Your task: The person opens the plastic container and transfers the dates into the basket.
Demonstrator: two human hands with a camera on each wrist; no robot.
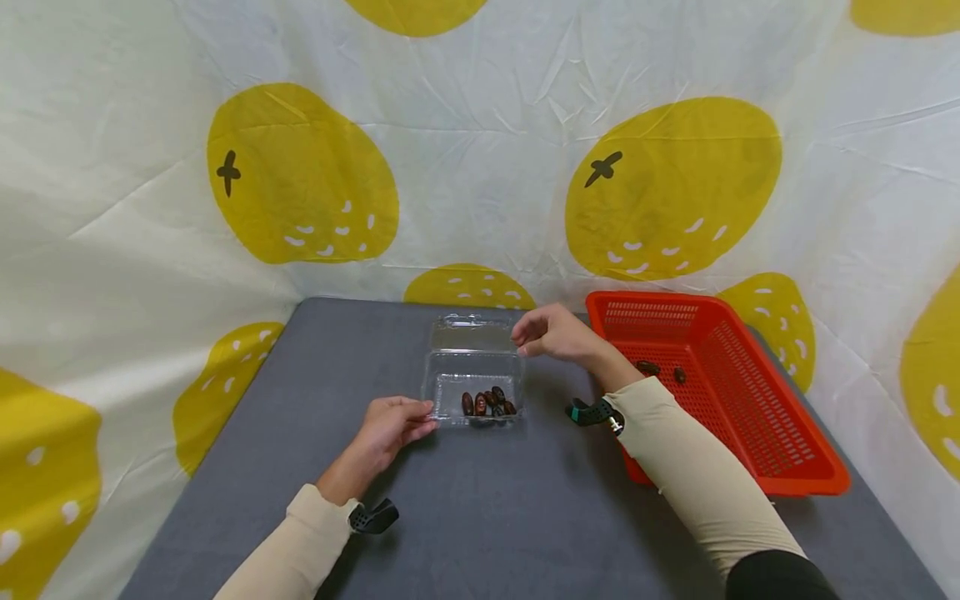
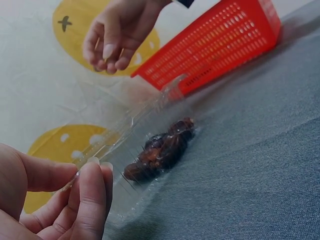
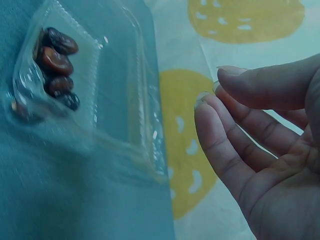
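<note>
A clear plastic hinged box (image 1: 450, 392) lies opened out on the table, its lid (image 1: 472, 336) folded back at the far side. Several glossy brown dates (image 1: 480, 403) sit in its near right part, and they show closely in the right wrist view as dates (image 3: 56, 61). My left hand (image 1: 390, 427) pinches the box's near left rim between thumb and fingers. Above the table, beside the lid's right edge, my right hand (image 1: 558, 335) hovers with loosely bent fingers. Nothing shows between its thumb (image 3: 270, 82) and fingertips.
To the right stands a red perforated plastic basket (image 1: 757, 400), with a few more dates (image 1: 648, 367) at its far left inside. A grey cloth (image 1: 480, 517) covers the table. Behind hangs a white curtain (image 1: 480, 183) printed with yellow fruit.
</note>
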